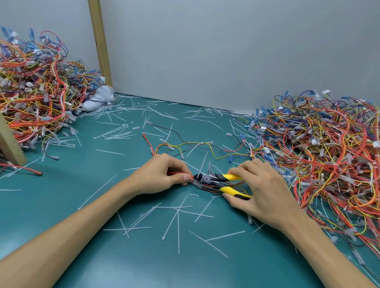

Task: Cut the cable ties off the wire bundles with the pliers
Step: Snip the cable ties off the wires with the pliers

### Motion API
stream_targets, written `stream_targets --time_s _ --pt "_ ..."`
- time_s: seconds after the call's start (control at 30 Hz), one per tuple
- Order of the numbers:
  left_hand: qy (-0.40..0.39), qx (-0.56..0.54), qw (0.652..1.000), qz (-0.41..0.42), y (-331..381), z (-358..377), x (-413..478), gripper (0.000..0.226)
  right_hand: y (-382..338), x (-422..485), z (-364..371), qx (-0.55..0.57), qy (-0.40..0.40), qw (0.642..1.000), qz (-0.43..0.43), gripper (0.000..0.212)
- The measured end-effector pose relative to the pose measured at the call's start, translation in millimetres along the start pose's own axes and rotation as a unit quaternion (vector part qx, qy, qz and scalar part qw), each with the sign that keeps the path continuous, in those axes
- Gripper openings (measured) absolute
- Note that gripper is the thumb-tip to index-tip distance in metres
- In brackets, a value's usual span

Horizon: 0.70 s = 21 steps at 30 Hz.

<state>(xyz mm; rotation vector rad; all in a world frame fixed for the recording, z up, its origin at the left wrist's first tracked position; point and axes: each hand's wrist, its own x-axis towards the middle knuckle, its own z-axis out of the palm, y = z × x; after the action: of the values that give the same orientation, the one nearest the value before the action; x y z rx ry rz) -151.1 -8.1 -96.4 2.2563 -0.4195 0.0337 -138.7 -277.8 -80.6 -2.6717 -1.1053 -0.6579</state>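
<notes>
My left hand [163, 176] pinches a wire bundle [178, 173], right hand [261, 195] grips pliers [213, 180]; cut cable ties [175, 214] litter the worktop [192, 275], three-o'clock heap [337, 162] probably pending.

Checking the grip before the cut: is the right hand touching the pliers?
Touching. The head view shows the right hand wrapped round the yellow handles of the pliers, fingers over the upper one, thumb against the lower.

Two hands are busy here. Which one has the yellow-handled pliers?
The right hand: its fingers grip the pliers by the yellow handles. The left hand only pinches a thin red wire at the cutting tip.
</notes>
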Motion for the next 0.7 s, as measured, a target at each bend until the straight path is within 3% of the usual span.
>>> stream_targets --time_s 0.27,0.7 --pt "0.011 -0.008 1.000 -0.003 0.4 2.5 1.1 0.011 -22.0 -1.1 5.5 -0.033 -0.062 0.994 0.081 0.051" --pt "-0.010 -0.024 1.000 -0.011 -1.7 1.1 2.5 0.016 -29.6 -1.7 3.5 -0.061 -0.035 0.994 0.084 0.060"
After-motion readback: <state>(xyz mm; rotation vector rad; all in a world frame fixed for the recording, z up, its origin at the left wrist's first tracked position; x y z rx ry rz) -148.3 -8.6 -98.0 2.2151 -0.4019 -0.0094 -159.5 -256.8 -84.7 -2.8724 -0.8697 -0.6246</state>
